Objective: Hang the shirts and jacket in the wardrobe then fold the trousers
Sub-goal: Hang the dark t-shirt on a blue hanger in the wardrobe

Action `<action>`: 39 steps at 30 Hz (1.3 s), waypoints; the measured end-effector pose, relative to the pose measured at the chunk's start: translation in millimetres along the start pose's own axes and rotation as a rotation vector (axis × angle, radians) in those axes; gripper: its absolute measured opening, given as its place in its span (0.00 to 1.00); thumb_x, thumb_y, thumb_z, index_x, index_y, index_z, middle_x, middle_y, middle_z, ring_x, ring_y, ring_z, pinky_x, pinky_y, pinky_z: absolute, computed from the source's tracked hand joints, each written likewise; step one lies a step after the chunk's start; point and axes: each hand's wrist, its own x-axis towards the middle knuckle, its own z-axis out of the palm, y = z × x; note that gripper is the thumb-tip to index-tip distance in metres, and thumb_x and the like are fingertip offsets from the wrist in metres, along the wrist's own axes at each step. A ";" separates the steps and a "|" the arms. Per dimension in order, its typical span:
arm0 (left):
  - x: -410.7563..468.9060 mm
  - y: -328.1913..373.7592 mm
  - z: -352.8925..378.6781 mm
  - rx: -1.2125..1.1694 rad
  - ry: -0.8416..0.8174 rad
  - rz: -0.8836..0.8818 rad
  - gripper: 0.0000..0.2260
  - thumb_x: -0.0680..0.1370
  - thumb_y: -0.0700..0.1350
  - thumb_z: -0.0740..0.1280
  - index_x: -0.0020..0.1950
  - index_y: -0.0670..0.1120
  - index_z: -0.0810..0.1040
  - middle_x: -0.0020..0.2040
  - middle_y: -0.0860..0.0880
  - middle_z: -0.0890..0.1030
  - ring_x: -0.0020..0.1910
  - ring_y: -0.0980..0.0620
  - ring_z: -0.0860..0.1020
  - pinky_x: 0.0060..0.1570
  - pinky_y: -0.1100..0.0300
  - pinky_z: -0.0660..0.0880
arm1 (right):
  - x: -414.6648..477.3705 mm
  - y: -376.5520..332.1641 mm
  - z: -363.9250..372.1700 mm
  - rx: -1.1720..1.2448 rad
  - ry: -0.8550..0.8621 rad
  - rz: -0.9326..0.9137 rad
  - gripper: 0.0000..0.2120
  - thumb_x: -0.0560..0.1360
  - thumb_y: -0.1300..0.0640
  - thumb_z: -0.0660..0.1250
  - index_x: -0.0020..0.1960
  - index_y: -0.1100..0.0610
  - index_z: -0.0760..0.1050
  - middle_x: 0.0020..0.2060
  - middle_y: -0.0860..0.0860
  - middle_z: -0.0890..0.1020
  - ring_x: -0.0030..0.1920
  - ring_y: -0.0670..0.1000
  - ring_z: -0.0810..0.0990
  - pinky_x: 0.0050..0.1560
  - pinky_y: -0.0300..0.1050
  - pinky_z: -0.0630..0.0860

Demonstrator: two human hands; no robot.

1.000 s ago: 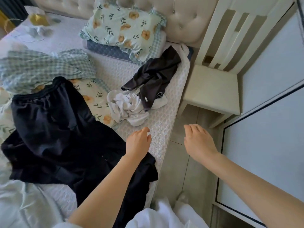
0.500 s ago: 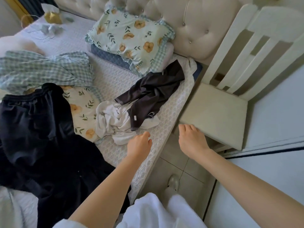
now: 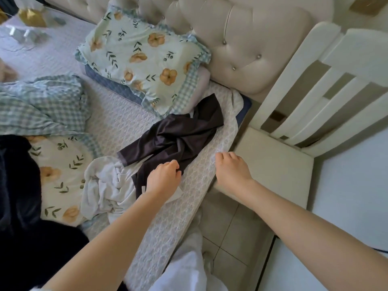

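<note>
A crumpled dark brown garment (image 3: 178,133) lies near the bed's right edge, partly over a rumpled white garment (image 3: 105,185). My left hand (image 3: 163,179) hovers over the brown garment's near end, fingers loosely curled, holding nothing that I can see. My right hand (image 3: 231,169) hangs above the mattress edge, fingers curled downward and empty. A large black garment (image 3: 16,185) spreads over the bed at the left.
Floral pillows (image 3: 142,53) and a checked blanket (image 3: 42,106) cover the bed (image 3: 195,185). A white slatted chair (image 3: 277,164) stands close on the right beside the tufted headboard (image 3: 252,38). A white wardrobe panel (image 3: 352,196) and tiled floor (image 3: 226,227) lie at lower right.
Both hands have moved forward toward the head of the bed. The left hand went from over the black garment to above the brown one; the right reached the mattress edge.
</note>
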 end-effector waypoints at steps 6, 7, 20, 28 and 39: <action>122.6 -3.7 -1.2 0.012 -0.079 0.027 0.09 0.82 0.47 0.60 0.55 0.44 0.76 0.51 0.48 0.79 0.52 0.44 0.77 0.47 0.48 0.76 | 107.7 30.7 4.4 0.026 -0.042 0.019 0.10 0.73 0.65 0.59 0.53 0.58 0.67 0.50 0.55 0.76 0.52 0.57 0.75 0.46 0.47 0.67; 141.9 -4.9 1.5 0.010 -0.080 0.032 0.09 0.82 0.47 0.60 0.53 0.44 0.76 0.50 0.48 0.79 0.51 0.44 0.76 0.46 0.48 0.76 | 124.8 35.4 8.8 0.025 -0.049 0.020 0.09 0.73 0.65 0.59 0.53 0.58 0.67 0.50 0.55 0.76 0.51 0.57 0.75 0.45 0.46 0.67; 325.8 -30.1 64.4 0.119 -0.097 0.184 0.18 0.82 0.47 0.60 0.72 0.45 0.69 0.70 0.47 0.72 0.69 0.45 0.68 0.61 0.50 0.71 | 290.4 74.5 94.6 -0.006 -0.189 0.018 0.20 0.79 0.58 0.61 0.70 0.59 0.62 0.62 0.55 0.71 0.60 0.58 0.72 0.50 0.49 0.73; 324.4 -63.9 98.2 0.137 -0.445 -0.053 0.23 0.82 0.45 0.59 0.76 0.47 0.56 0.54 0.41 0.79 0.53 0.38 0.77 0.52 0.48 0.70 | 301.8 60.5 129.0 0.173 -0.380 0.025 0.24 0.82 0.56 0.55 0.76 0.59 0.55 0.71 0.56 0.66 0.69 0.60 0.64 0.65 0.53 0.70; 252.6 -22.1 92.4 -0.157 0.101 0.074 0.05 0.77 0.37 0.69 0.52 0.40 0.82 0.47 0.44 0.77 0.47 0.40 0.74 0.43 0.44 0.73 | 304.5 24.9 106.4 1.165 -0.434 0.598 0.26 0.80 0.40 0.54 0.50 0.61 0.79 0.47 0.55 0.82 0.51 0.56 0.79 0.58 0.52 0.75</action>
